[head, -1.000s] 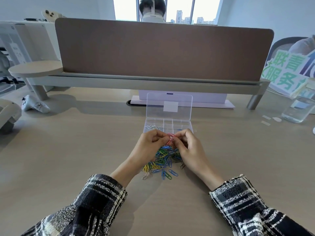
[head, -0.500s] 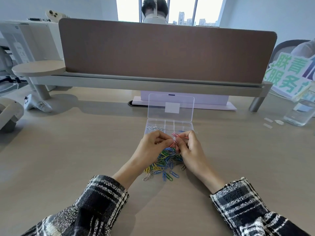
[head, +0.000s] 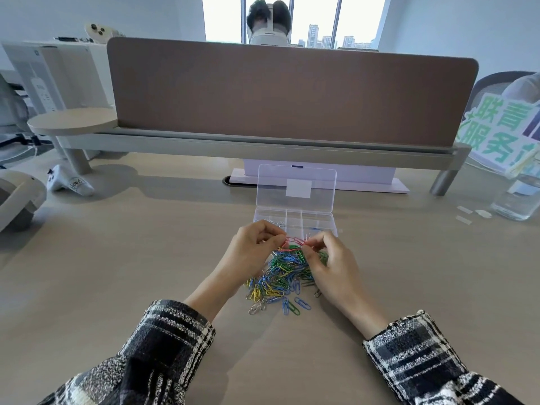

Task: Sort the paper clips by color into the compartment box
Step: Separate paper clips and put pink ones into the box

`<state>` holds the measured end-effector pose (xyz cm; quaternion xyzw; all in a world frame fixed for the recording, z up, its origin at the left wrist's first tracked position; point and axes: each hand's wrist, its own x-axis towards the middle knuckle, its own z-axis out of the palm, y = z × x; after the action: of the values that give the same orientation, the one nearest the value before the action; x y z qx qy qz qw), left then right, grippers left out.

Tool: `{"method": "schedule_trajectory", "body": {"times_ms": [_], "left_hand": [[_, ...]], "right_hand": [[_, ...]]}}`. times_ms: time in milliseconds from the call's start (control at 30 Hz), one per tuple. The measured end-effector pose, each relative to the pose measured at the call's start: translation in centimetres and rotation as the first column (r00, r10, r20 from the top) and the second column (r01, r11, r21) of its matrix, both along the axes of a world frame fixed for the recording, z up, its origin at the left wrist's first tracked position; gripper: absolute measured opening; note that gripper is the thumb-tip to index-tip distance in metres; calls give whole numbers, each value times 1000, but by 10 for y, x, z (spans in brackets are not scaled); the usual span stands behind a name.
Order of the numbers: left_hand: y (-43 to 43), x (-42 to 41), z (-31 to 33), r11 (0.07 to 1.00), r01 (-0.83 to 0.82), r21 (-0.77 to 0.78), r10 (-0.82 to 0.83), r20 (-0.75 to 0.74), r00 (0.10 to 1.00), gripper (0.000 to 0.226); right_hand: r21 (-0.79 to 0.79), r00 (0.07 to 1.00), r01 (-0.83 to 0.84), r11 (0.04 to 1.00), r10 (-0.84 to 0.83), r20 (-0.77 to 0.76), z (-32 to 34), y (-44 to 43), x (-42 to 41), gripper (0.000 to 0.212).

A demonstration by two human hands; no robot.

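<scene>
Two hands meet above a pile of paper clips (head: 280,276) that lies on the worktop (head: 146,258), just in front of the compartment box (head: 321,221). Both hands have the fingers curled. The left hand (head: 248,252) pinches one end of the red paper clips (head: 293,240) and the right hand (head: 333,267) pinches the other end, so these clips hang between the fingertips, over the far edge of the pile and close to the near wall of the box. How many red clips there are, and if they are hooked together, I cannot tell. The pile is a mix of green, blue, yellow and some silver clips, and a few lie apart at its near edge. The box is clear plastic and its lid (head: 296,188) stands open, tilted away from the person. Some silver clips (head: 273,222) lie in the far left compartment. Both sleeves have a black and white check pattern. Behind the box a brown screen (head: 292,95) stands on a grey shelf. A clear bottle (head: 517,200) stands far to the right, and a white controller (head: 70,182) lies far to the left.
</scene>
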<state>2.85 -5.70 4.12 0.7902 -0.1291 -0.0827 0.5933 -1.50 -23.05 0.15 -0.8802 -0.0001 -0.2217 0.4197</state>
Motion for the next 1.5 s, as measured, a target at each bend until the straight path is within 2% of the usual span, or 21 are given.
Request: {"method": "schedule_trajectory", "body": {"times_ms": [233,333,433,633,800,900,1033,1200,1333,1500], "left_hand": [[-2,5,-5,994,-11,109,0,99,995,4],[-7,8,-4,993,-8,115,-7,135,991,4],[-26,15,0,991,-9,131,-18,201,980,4],[-72,42,4,912,-34,409,-145,398,906,5],[-80,50,-4,806,-35,590,-267,416,869,19],[-66,48,1,818,-31,574,-282,448,848,25],[-26,44,9,809,-23,588,-279,419,864,19],[8,31,-4,731,-13,682,-302,340,891,13],[6,27,-7,715,-38,698,-329,384,863,13],[4,28,-9,683,-49,729,-355,389,850,16]], "right_hand": [[-99,997,-77,992,80,24,6,-17,-19,8],[-94,994,8,996,2,105,11,-30,-16,6],[-85,992,81,993,-72,101,12,-45,-1,3],[-192,994,104,976,-94,63,3,-55,17,2],[-276,994,103,956,-90,58,-1,-60,23,7],[-327,989,127,936,-94,115,-1,-62,22,15],[-370,982,74,926,-3,187,9,-52,12,10],[-453,997,-19,891,-16,-72,17,-38,5,14],[-502,993,4,865,-62,-99,18,-30,8,19],[-468,986,-37,883,-45,-161,18,-28,11,14]]}}
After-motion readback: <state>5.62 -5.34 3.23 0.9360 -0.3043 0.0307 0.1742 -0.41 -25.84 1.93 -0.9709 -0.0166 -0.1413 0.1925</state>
